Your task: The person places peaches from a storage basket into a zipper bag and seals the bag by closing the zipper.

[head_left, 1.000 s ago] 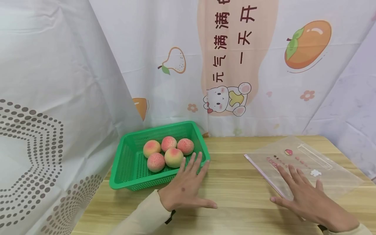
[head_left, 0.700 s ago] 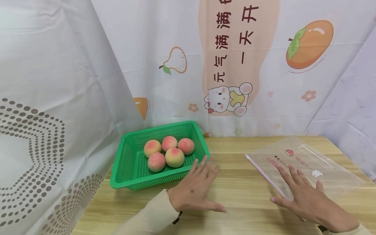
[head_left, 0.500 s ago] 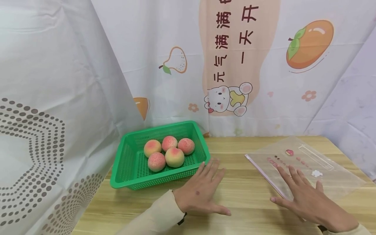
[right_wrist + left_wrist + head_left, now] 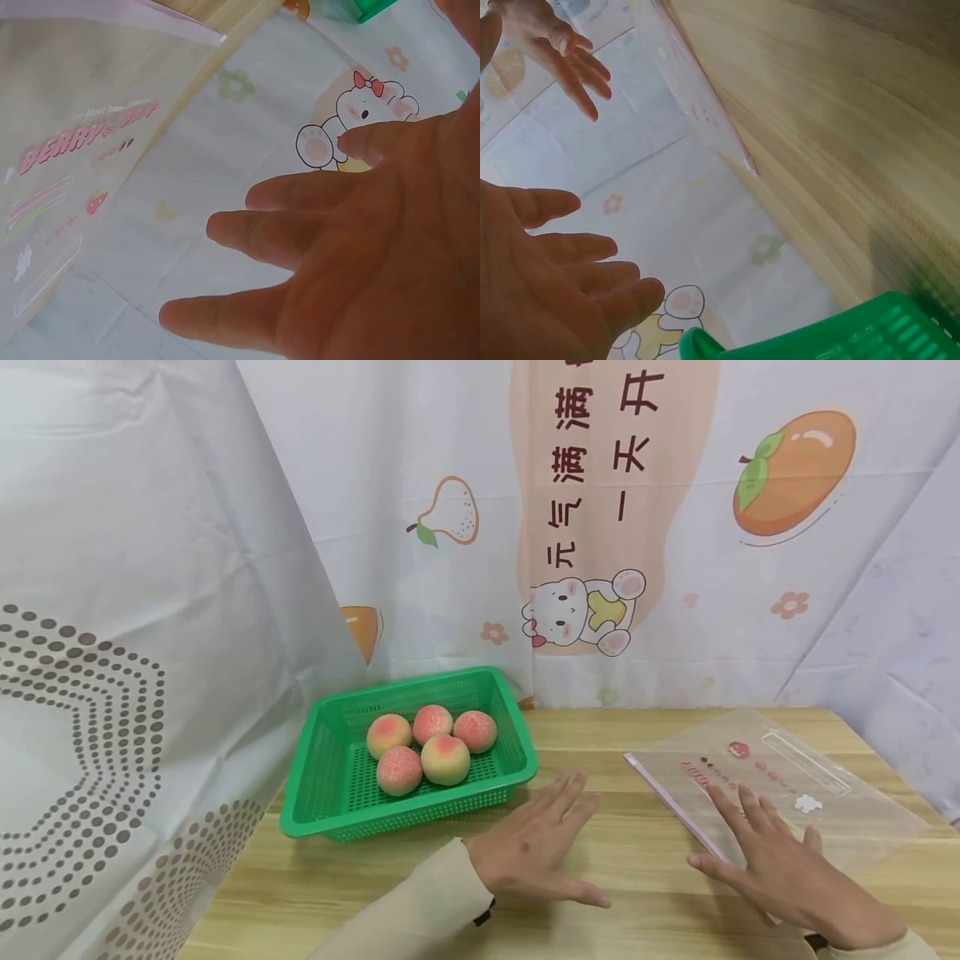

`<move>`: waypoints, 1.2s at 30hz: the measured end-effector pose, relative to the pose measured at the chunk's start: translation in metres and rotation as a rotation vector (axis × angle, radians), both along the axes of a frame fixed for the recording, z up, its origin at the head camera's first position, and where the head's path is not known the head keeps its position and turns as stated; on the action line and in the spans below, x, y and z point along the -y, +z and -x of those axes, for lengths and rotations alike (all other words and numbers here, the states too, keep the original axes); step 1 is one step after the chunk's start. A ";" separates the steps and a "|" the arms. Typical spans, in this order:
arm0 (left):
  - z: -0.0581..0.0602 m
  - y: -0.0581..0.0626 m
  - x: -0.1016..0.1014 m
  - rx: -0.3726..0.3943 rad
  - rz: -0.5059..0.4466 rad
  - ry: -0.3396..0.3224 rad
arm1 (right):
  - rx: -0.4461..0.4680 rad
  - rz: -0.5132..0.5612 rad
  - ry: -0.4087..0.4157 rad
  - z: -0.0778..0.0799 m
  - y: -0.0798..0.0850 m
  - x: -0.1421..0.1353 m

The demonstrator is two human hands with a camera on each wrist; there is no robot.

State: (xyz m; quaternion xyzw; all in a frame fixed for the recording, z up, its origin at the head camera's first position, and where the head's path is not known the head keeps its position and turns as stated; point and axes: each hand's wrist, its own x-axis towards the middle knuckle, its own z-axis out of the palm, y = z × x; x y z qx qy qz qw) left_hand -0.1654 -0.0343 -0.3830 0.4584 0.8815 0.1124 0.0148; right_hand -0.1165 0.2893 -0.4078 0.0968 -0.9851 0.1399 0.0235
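With fingers spread, my left hand (image 4: pixel 528 847) hovers over the table just right of the green basket (image 4: pixel 405 814), holding nothing. Several peaches, among them a yellow-pink peach (image 4: pixel 446 759) and a redder peach (image 4: pixel 400 770), lie grouped inside that basket. My right hand (image 4: pixel 783 864) is stretched out above a clear zip bag (image 4: pixel 847 814) that lies flat on the right, its pink edge facing left. In the right wrist view there is a gap between the straight fingers (image 4: pixel 285 232) and the bag (image 4: pixel 75 195), which bears printed lettering and a strawberry.
Wood-grain table (image 4: pixel 600 935) runs beneath both hands. Behind it hangs a white printed curtain (image 4: pixel 465 602) with fruit and a cartoon animal. A grey-white dotted cloth (image 4: pixel 187 568) drops down along the left side, next to the basket.
My left hand has moved right and slightly toward me, away from over the basket's front corner. The right hand, the bag, the basket and the peaches stay in nearly the same places.
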 end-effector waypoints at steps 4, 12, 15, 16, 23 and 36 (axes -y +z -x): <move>0.003 -0.003 -0.006 0.006 0.005 -0.001 | 0.017 0.002 0.004 0.002 0.000 -0.001; 0.008 -0.008 -0.016 0.047 0.008 0.011 | 0.031 -0.009 -0.008 0.006 -0.001 -0.003; 0.008 -0.010 -0.021 0.078 0.006 0.018 | 0.034 -0.015 -0.006 0.006 -0.002 -0.003; 0.008 -0.011 -0.023 0.087 0.005 0.019 | 0.031 -0.016 -0.004 0.007 -0.003 -0.002; 0.010 -0.013 -0.029 0.097 -0.007 0.029 | 0.002 -0.032 0.008 0.009 -0.004 0.000; 0.017 -0.021 -0.042 0.082 0.014 0.008 | 0.019 -0.074 0.015 0.015 -0.010 -0.002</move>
